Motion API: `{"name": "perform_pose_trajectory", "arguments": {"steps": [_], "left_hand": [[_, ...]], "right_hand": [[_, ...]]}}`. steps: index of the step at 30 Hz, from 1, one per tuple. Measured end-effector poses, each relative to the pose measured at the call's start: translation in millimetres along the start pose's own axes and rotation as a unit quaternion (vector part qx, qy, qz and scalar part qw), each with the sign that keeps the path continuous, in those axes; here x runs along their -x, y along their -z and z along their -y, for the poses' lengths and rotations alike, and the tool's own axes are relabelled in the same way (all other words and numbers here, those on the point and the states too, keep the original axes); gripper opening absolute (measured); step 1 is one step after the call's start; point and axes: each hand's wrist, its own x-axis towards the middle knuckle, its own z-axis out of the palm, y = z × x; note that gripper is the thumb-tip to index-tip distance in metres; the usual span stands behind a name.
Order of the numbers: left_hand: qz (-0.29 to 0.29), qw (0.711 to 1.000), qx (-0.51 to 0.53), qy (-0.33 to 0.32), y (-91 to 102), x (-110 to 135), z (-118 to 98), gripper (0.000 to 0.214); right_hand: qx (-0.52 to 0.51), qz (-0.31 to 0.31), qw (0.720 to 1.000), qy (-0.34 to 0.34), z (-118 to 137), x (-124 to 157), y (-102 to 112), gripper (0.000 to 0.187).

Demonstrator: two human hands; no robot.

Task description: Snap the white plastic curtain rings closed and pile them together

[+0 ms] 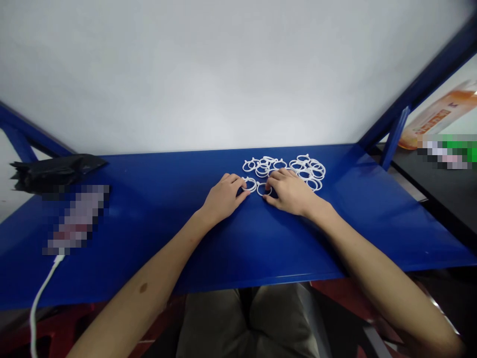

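A heap of several white plastic rings (298,168) lies on the blue table (156,223), toward the far middle. My left hand (223,195) rests on the table with its fingers curled, pinching one white ring (249,185) at the heap's near left edge. My right hand (288,191) lies beside it, fingers bent down onto another white ring (263,189). The two rings sit side by side, almost touching, between my fingertips.
A crumpled black bag (55,171) lies at the table's far left, next to a blurred flat object (76,219) with a white cable (40,293) running off the near edge. A white wall stands behind. Blue frame bars (395,132) rise at the right.
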Motion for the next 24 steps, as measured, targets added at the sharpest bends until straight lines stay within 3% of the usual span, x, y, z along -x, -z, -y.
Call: {"name": "perform_pose_trajectory", "arguments": {"steps": [10, 17, 24], "left_hand": [[0.010, 1.000, -0.004, 0.002, 1.3, 1, -1, 0.017], [0.009, 1.000, -0.001, 0.004, -1.3, 0, 0, 0.038], [-0.005, 1.000, 0.016, -0.007, -8.1, -2, 5, 0.036]], "right_hand": [[0.015, -0.009, 1.000, -0.012, -1, 1, -2, 0.029], [0.016, -0.003, 1.000, -0.010, -3, 1, -1, 0.017], [0.003, -0.065, 0.997, -0.031, -3, -1, -3, 0.023]]}}
